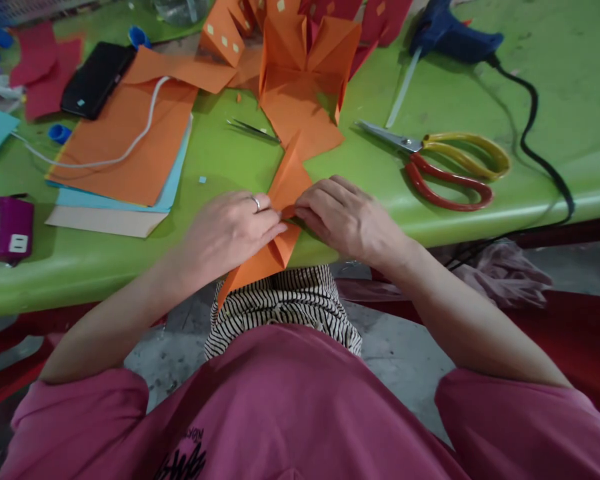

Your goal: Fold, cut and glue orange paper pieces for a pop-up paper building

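Note:
A folded piece of orange paper (257,265) is held at the table's front edge, one corner hanging over it. My left hand (240,227), with a ring on one finger, pinches the paper near its middle. From the other side my right hand (340,213) grips the same paper, fingertips close to those of the left. The creases right under the fingers are partly hidden. Just beyond lies a pair of tweezers (254,131), and behind it stands a folded orange paper shape (300,93). Scissors (425,150) with yellow and red handles rest to the right of my right hand.
A blue glue gun (455,37) lies at the back right, its black cord (535,113) running over the table edge. On the left are stacked paper sheets (125,157), a black phone (99,79), a white cable (147,123) and a purple device (7,230).

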`<state>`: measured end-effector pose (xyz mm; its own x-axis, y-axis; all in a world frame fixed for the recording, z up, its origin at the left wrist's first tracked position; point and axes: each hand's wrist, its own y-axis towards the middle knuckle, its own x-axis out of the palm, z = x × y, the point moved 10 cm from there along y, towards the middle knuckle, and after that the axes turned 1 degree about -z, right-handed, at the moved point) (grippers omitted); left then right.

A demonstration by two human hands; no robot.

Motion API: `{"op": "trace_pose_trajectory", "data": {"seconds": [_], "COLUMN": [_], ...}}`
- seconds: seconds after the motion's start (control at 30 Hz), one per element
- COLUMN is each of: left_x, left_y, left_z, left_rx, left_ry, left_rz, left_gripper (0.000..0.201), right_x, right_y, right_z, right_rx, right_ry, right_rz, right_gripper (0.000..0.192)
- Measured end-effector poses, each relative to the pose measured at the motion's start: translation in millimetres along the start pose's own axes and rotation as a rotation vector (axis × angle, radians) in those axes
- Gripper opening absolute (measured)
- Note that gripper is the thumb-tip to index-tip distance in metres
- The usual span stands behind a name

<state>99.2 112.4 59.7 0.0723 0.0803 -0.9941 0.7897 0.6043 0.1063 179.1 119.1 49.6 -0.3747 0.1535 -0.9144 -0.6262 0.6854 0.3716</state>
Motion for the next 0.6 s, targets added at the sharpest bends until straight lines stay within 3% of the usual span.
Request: {"op": "trace_pose_trajectory", "data": {"seconds": [0.13,0.27,0.4,0.6], "left_x": [-0.7,-1.0,0.5,4.1], "left_y": [10.6,14.9,15.4,16.1], "left_z": [-8.6,-3.8,-1.4,-5.7], "left_rx": [-0.051,-0.018,-0.009,-0.049], "left_ry": [-0.009,-0.007,-0.026,-0.061], "left_rz": [0.065,0.086,0.069,0.008], "left_gripper": [0.025,0.02,0.018,0.016], "right_x": [-3.3,-5.5,-12.0,-13.6], "right_y": [-4.5,-10.8,-16.4,-20.9], "right_z": [1.8,-4.6,-7.2,1.3], "right_rx": [0.057,0.007,-0.015,0.121], "right_ry": [0.006,0.044,0.118,0.136], "right_rz": [0.066,0.065,0.099,0.138], "right_gripper": [0.026,0.022,0.017,0.016]}}
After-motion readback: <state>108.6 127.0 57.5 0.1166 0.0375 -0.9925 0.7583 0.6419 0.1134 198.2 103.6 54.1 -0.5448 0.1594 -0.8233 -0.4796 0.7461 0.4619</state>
